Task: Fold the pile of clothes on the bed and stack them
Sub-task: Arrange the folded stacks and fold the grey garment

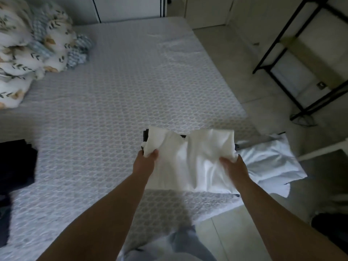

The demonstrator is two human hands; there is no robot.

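Near bed corner: white garment held up over dark item underneath, left hand pinching left edge, right hand gripping right edge. Spread taut, likely for a clean fold. Dark clothes piled far left, unfolded.

No text, label or number is legible anywhere — nothing readable.

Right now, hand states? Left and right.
Left hand: closed, gripping the white garment at its left edge.
Right hand: closed, gripping the same garment at its right edge.
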